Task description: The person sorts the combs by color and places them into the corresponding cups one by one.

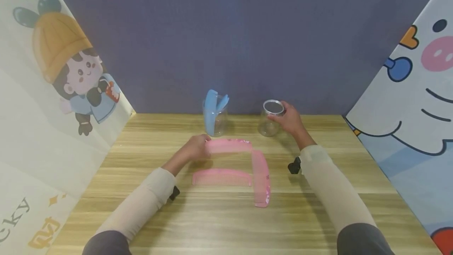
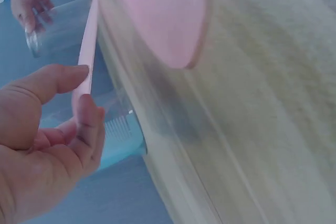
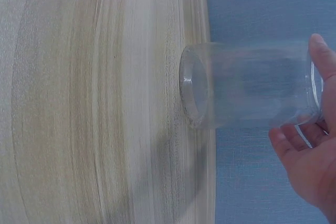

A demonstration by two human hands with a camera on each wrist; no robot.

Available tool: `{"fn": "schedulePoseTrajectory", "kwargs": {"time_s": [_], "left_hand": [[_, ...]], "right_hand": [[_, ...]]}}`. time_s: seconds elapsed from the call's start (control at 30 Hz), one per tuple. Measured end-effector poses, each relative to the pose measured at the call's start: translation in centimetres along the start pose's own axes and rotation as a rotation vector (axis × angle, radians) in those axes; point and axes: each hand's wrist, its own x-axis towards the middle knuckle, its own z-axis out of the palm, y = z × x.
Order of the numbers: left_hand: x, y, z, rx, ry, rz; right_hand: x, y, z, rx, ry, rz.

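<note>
Head view: my left hand [image 1: 194,148] pinches one end of a long pink plastic comb [image 1: 230,145] on the wooden surface [image 1: 219,223]; my right hand [image 1: 291,120] grips the rim of an empty clear plastic jar [image 1: 270,118].

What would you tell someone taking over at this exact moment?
Left hand pinches one end of a pink comb, lifted off the table.
Right hand grips the rim of an empty clear jar standing at the back.
Done: blue combs stand in the other jar.
Left: two more pink combs lie flat; none is in the empty jar.
</note>
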Motion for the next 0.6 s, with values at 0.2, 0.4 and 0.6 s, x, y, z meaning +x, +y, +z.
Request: {"fn": "schedulePoseTrajectory", "kwargs": {"time_s": [0.2, 0.4, 0.6], "left_hand": [[0.67, -0.01, -0.57, -0.149, 0.049, 0.026], [0.94, 0.26, -0.75, -0.304, 0.11, 0.018], [1.07, 0.55, -0.84, -0.421, 0.135, -0.025]], "right_hand": [[0.0, 0.08, 0.0, -0.002, 0.008, -0.005], [-0.06, -0.09, -0.06, -0.002, 0.007, 0.006], [-0.06, -0.21, -0.04, -0.007, 0.003, 0.014]]}}
